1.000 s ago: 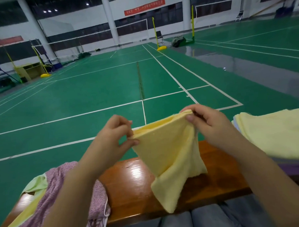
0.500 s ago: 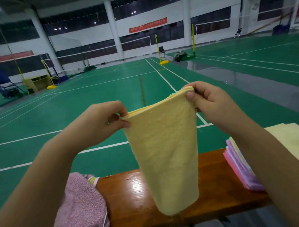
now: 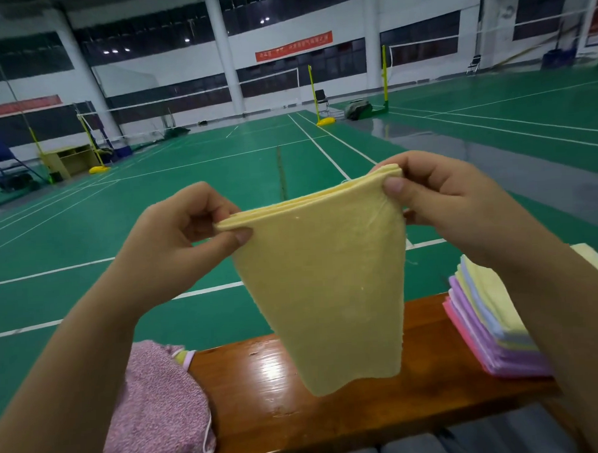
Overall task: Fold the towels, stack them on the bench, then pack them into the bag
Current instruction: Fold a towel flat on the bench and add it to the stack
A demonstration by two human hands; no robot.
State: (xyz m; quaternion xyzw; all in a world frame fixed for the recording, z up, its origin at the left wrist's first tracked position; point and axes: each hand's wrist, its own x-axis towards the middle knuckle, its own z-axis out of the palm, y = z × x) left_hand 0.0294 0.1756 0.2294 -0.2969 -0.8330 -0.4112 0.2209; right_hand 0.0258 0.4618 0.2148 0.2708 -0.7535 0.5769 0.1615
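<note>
A folded yellow towel (image 3: 327, 280) hangs in the air above the wooden bench (image 3: 333, 406). My left hand (image 3: 185, 238) pinches its top left corner between thumb and fingers. My right hand (image 3: 440, 199) pinches the top right corner, a little higher. The towel's top edge shows several layers, and its lower end dangles just over the bench top. A stack of folded towels (image 3: 494, 334) in pink, purple, yellow and pale blue lies on the bench at the right, partly behind my right forearm.
A pink speckled towel (image 3: 161, 410) lies heaped on the bench's left end, with a bit of yellow-green cloth (image 3: 183, 356) behind it. Beyond the bench stretches a green badminton court (image 3: 220, 181) with yellow net posts.
Both hands have lifted the yellow towel higher and pulled its top edge taut, so it hangs flat and straight. The view has tilted up, showing more of the hall.
</note>
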